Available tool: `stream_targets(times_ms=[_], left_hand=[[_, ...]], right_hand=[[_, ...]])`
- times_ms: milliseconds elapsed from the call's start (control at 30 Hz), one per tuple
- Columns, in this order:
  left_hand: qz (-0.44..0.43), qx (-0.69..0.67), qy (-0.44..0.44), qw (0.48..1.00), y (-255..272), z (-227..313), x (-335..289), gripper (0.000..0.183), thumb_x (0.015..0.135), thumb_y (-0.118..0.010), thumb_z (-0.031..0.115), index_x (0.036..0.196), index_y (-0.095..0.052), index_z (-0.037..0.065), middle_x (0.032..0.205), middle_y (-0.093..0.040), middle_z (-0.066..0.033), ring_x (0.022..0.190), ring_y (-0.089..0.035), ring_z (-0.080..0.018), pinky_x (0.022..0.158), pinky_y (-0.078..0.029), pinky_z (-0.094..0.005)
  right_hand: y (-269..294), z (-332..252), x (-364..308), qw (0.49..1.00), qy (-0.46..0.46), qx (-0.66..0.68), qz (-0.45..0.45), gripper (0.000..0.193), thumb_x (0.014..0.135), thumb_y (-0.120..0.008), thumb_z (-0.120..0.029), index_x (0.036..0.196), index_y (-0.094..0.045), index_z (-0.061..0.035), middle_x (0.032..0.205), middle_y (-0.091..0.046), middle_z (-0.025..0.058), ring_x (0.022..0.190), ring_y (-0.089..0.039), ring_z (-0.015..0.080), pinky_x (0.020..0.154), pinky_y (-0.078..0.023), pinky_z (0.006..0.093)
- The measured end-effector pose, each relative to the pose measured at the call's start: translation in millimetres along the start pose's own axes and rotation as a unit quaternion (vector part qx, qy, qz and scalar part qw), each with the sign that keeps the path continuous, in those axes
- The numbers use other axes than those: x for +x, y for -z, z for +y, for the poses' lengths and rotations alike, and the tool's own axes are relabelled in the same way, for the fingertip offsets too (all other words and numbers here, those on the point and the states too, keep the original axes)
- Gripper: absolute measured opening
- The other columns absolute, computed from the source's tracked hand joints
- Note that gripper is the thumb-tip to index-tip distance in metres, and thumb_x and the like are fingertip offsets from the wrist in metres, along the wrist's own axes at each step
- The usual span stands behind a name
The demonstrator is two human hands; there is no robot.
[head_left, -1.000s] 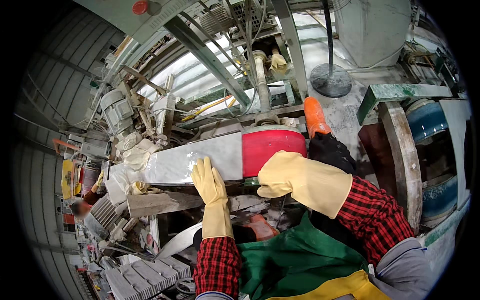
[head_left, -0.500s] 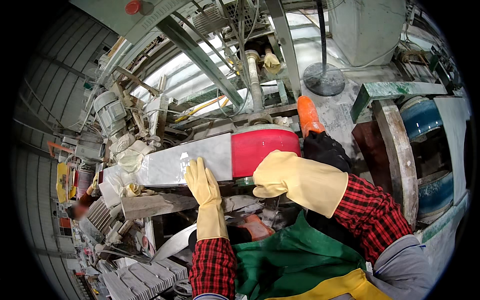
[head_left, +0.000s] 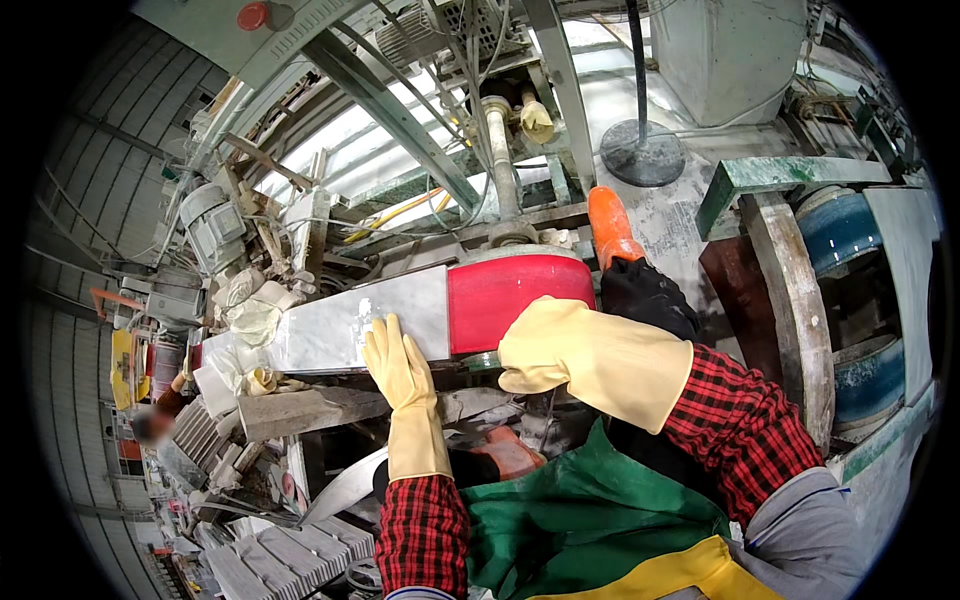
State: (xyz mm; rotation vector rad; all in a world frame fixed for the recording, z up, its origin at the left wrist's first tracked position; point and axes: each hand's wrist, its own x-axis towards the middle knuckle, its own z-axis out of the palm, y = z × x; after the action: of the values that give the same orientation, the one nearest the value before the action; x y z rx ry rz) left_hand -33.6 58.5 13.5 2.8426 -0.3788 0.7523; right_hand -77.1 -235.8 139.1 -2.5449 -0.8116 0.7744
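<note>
My left hand, in a pale yellow rubber glove, lies with straightened fingers on the near edge of a glossy grey-white stone slab. The slab meets a red curved belt on its right. My right hand, in the same kind of glove, is at the near side of that belt. Its fingers are curled in, and the large glove cuff runs back toward my checked sleeve. Whatever may be inside those fingers is hidden.
Wooden planks and rubble lie below the slab. A grey motor stands at left. Blue drums in a frame are at right. An orange boot is beyond the belt. Another person's gloved hand shows at far left.
The whole view has shifted slightly left and up. The slab's right edge is a little farther left against the red belt. Both hands keep nearly the same pose.
</note>
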Motion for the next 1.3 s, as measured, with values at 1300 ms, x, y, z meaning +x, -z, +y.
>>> stream_targets(times_ms=[1300], left_hand=[[-0.003, -0.017, -0.003, 1.0, 0.0, 0.8, 2.4, 0.041, 0.104, -0.052, 0.021, 0.141, -0.058, 0.003, 0.146, -0.054, -0.0268, 0.132, -0.047, -0.0513, 0.115, -0.031, -0.0562]], right_hand=[[-8.1, 6.6, 3.4, 0.999, 0.025, -0.012, 0.038, 0.04, 0.092, -0.055, -0.037, 0.08, -0.075, -0.0034, 0.076, -0.071, 0.0164, 0.073, -0.069, 0.04, 0.07, -0.056, 0.0502]])
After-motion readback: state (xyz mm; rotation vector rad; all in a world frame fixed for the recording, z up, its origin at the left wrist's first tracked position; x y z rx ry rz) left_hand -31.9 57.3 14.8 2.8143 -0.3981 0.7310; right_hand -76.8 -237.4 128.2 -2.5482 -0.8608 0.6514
